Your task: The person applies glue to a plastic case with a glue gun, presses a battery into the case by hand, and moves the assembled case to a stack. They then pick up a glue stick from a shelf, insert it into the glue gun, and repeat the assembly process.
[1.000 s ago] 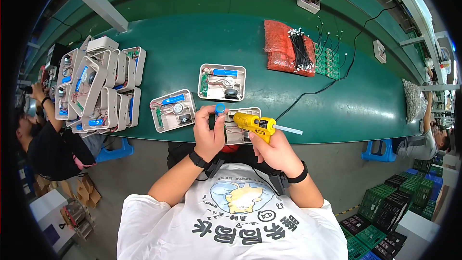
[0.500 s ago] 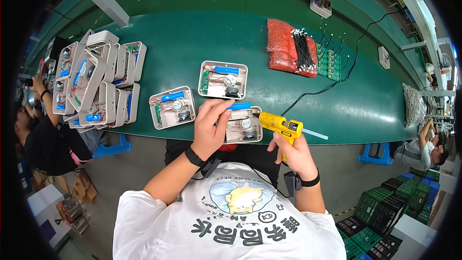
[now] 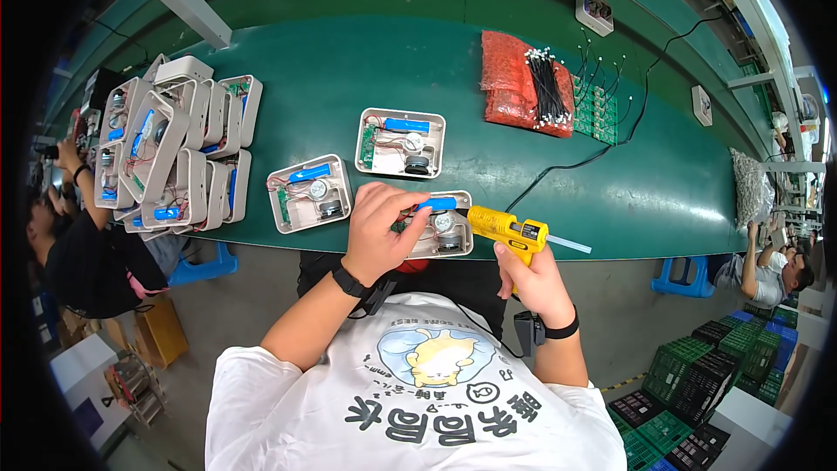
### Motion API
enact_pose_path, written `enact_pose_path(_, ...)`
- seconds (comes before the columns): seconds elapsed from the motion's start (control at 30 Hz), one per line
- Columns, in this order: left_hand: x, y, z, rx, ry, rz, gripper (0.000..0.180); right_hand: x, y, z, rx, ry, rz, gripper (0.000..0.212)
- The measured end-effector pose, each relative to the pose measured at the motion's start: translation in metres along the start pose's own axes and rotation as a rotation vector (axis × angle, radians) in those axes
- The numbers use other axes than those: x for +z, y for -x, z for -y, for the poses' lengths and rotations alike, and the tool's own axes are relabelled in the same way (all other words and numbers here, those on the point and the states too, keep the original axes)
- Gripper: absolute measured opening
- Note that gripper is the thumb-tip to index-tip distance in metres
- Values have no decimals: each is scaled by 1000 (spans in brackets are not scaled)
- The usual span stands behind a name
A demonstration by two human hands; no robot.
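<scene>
Close to the table's front edge lies a white plastic housing [image 3: 466, 246] with a round silver part and a black round part inside. Thumb and fingers of my left hand [image 3: 377, 231] are closed on the left end of a blue cylindrical battery [image 3: 441, 204], which sits along the housing's far side. My right hand [image 3: 536, 283] grips a yellow glue gun [image 3: 504, 228] by its handle. The gun's nozzle points left, at the housing's far right corner beside the battery's right end. A clear glue stick [image 3: 568, 243] sticks out of its back. My left fingers hide the housing's left part.
Two similar filled housings [image 3: 399, 163] [image 3: 307, 201] lie beyond and left of my left hand. More are stacked [image 3: 193, 113] at the left. A red bubble-wrap bag [image 3: 506, 92], black wires [image 3: 549, 92], green circuit boards [image 3: 595, 113] and a black cable [image 3: 558, 171] lie at the right. Other people sit at both sides.
My left hand has lowered the blue battery toward me and slightly right, into the housing's far side. The glue gun has barely moved.
</scene>
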State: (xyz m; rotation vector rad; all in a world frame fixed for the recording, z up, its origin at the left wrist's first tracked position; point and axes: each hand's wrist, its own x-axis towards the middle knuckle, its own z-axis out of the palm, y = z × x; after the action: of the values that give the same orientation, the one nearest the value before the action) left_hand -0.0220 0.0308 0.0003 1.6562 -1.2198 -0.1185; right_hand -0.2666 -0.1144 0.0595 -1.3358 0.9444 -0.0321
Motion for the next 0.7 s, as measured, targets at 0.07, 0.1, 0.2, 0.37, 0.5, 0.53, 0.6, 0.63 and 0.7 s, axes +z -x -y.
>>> enact_pose_path(0.07, -2, -2, -1, 23, -28, 55, 20, -3, 2, -3, 0, -1, 14, 32)
enact_pose_path(0.1, -3, -3, -3, 24, -27, 55, 20, -3, 2, -2, 0, -2, 13, 32)
enact_pose_path(0.2, -8, -5, -12, 22, -162, 61, 17, -2, 4, 4, -45, -52, -11, 35)
enact_pose_path(0.37, -4, -2, -10, -100, -128, 50, 20, 2, -7, 0, -96, -118, 10, 38)
enact_pose_path(0.5, 3, -9, -7, -264, 51, 42, 19, -1, -15, -10, -65, -133, 52, 39)
enact_pose_path(0.53, 1, -10, -5, -259, 49, 90, 21, -1, -16, -11, -49, -98, 39, 39)
enact_pose_path(0.6, -1, -13, -1, -249, 47, 188, 23, 0, -17, -11, -17, -28, 12, 39)
enact_pose_path(0.63, -2, -12, 1, -251, 45, 186, 23, 0, -16, -10, -16, -27, 15, 39)
enact_pose_path(0.7, 0, -10, 5, -236, 62, 187, 23, 1, -10, -4, -28, 60, 0, 38)
